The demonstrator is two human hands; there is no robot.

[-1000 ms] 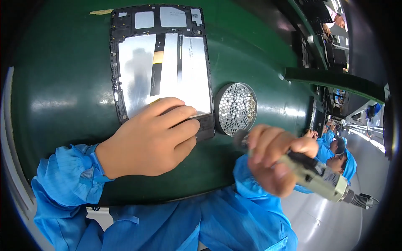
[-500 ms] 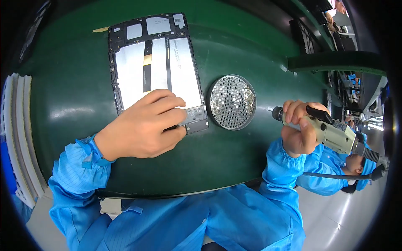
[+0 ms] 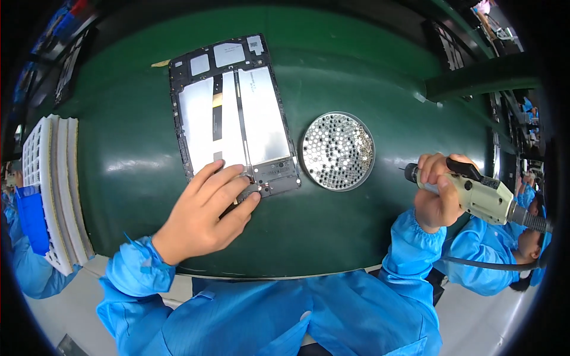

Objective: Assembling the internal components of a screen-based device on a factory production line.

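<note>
At bottom centre we wear a bright blue smock [image 3: 249, 314] with a pale round button [image 3: 306, 315]; our loose blue sleeves [image 3: 408, 252] gather into ruffled cuffs [image 3: 434, 236].

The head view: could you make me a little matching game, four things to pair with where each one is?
1. Power tool
2. Round dish
3. Left hand
4. Stack of pale slabs

A. At the table's left side
B. Between the flat device and the right hand
C. Gripped in the right hand
D. At the flat device's near end

Pairs: 1-C, 2-B, 3-D, 4-A
</note>
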